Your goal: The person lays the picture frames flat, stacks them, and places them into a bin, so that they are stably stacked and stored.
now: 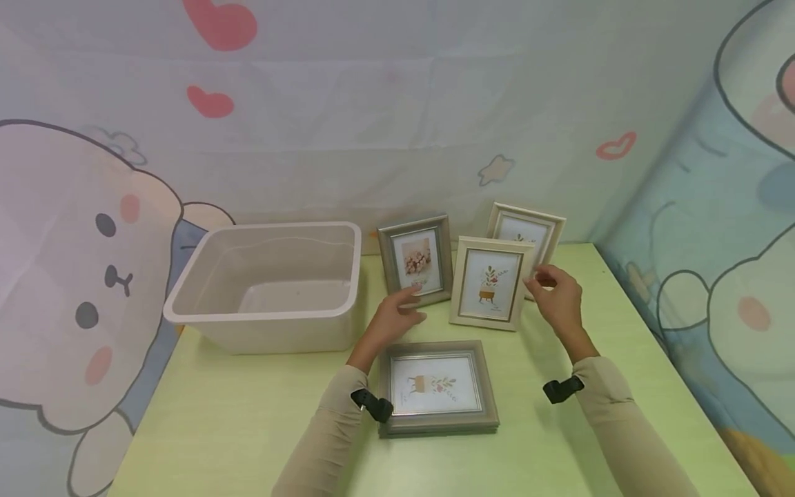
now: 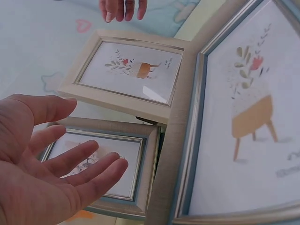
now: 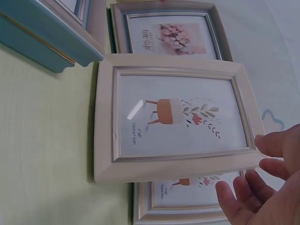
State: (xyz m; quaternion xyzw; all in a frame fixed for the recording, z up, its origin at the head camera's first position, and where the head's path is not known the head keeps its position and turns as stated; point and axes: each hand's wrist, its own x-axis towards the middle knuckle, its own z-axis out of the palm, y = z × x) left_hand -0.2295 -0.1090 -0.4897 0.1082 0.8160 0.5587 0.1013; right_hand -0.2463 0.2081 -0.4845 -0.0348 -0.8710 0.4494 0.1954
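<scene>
A cream picture frame (image 1: 491,283) with a potted-plant print stands tilted back. My right hand (image 1: 559,300) is at its right edge, fingers bent; the left wrist view shows a small gap between fingertips and frame. Partly hidden behind it, another cream frame (image 1: 512,224) leans near the wall. To the left stands a grey-brown frame (image 1: 416,255) with a pink flower picture. In front of that one is my left hand (image 1: 391,321), fingers spread and holding nothing. Below the hands, grey-brown frames (image 1: 435,386) lie flat in a stack, the top one showing a plant print.
A deep off-white plastic bin (image 1: 261,317) stands on the left of the pale green table (image 1: 248,421). Behind the table hangs a printed cloth backdrop (image 1: 373,138); another printed cloth (image 1: 745,241) lines the right side. Each wrist wears a black band.
</scene>
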